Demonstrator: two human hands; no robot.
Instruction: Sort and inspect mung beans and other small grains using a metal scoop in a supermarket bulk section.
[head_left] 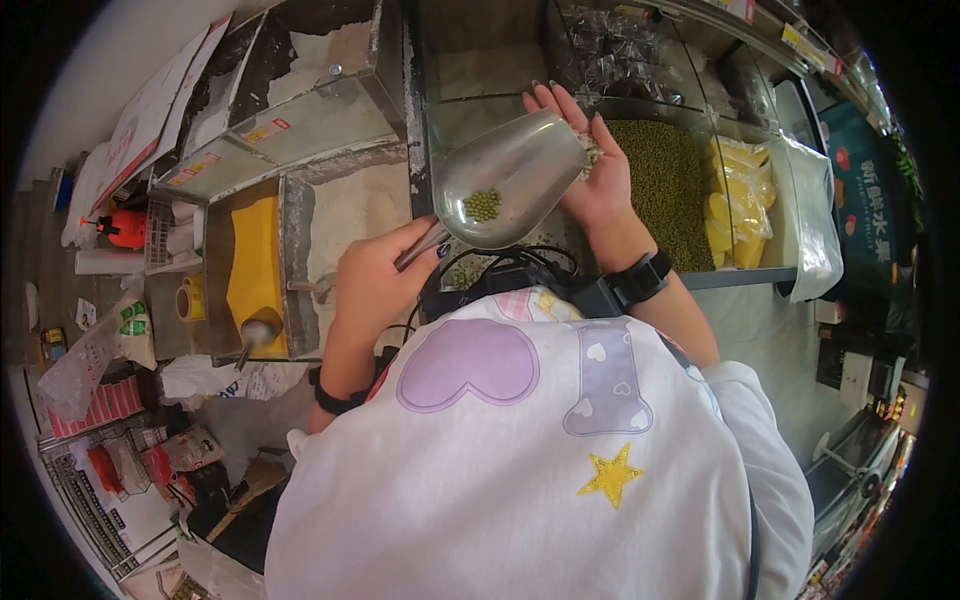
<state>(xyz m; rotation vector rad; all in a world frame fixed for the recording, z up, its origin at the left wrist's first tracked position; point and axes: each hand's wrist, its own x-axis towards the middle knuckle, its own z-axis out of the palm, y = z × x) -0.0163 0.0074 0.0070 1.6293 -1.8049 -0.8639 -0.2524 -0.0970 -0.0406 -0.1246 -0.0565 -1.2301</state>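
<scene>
My left hand (375,275) is wrapped round the handle of a metal scoop (520,165). A few green beans (483,206) lie inside the scoop near its handle end. At the scoop's front edge, my right hand (603,185) is palm up with its fingers stretched out. Some pale, mixed grains (590,155) rest on that palm, partly hidden by the scoop. Just right of my right hand is a bin full of green beans (660,190).
Yellow packets (738,200) fill a compartment right of the beans. On the left are bins of white powder (365,215) and yellow powder (255,265), with another scoop (258,335). Dark packets (625,55) lie at the back. Glass dividers separate the bins.
</scene>
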